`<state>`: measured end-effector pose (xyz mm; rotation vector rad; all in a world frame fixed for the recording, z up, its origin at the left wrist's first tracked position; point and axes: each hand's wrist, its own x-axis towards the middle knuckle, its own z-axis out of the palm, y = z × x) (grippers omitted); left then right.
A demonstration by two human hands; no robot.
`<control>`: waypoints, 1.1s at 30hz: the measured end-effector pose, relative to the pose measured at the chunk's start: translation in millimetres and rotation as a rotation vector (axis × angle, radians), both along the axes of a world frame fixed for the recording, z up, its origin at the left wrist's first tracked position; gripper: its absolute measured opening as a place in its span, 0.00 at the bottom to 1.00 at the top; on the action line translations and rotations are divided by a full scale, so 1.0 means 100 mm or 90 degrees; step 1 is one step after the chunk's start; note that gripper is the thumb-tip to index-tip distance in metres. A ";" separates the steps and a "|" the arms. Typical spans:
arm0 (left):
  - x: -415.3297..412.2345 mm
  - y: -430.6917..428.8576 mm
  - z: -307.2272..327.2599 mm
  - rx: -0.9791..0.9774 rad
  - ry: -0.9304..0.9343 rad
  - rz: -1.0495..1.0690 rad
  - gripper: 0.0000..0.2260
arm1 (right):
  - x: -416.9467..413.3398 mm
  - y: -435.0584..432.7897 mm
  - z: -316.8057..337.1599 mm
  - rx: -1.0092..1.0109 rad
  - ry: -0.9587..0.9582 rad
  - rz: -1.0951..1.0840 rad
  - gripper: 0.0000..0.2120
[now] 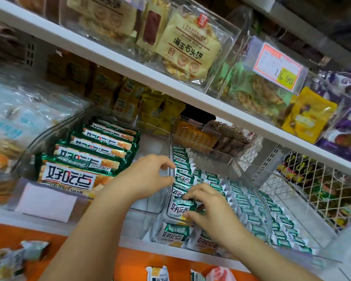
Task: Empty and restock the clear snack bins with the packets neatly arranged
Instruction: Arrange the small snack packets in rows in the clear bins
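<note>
While the right hand (208, 207) pinches a packet (178, 208) at the bin's (257, 190) front-left corner, packet long axis crosswise to the row, the left hand (150, 175) curls at the left wall, grip indeterminate. Right hand judged nearer.

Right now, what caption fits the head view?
Right hand pinches a green packet in the clear bin; left hand at its wall.
</note>
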<state>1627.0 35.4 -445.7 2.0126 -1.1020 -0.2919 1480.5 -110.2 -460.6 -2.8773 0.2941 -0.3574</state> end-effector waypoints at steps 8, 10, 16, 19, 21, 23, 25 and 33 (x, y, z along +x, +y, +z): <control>-0.11 0.02 -0.01 -0.004 -0.034 0.020 0.14 | -0.05 -0.01 0.10 0.046 0.007 -0.003 0.16; -0.18 0.07 -0.02 0.004 -0.061 0.025 0.15 | -0.14 0.01 0.16 0.048 -0.027 -0.020 0.16; -0.49 0.38 0.12 0.016 -0.223 0.023 0.12 | -0.52 0.32 0.05 0.087 -0.178 0.047 0.04; -0.67 0.63 0.01 0.072 -0.317 -0.021 0.10 | -0.66 0.50 -0.26 0.134 -0.140 0.076 0.05; -0.71 0.83 -0.23 0.166 -0.332 -0.078 0.09 | -0.67 0.59 -0.53 0.181 -0.064 0.056 0.06; -0.67 1.03 -0.51 0.253 -0.311 -0.123 0.09 | -0.62 0.64 -0.83 0.220 0.018 0.036 0.06; -0.57 1.17 -0.80 0.321 -0.267 -0.124 0.09 | -0.55 0.66 -1.15 0.247 0.064 0.026 0.09; 0.01 1.29 -2.12 0.483 -0.087 -0.141 0.20 | -0.33 0.41 -2.44 0.268 0.328 -0.095 0.21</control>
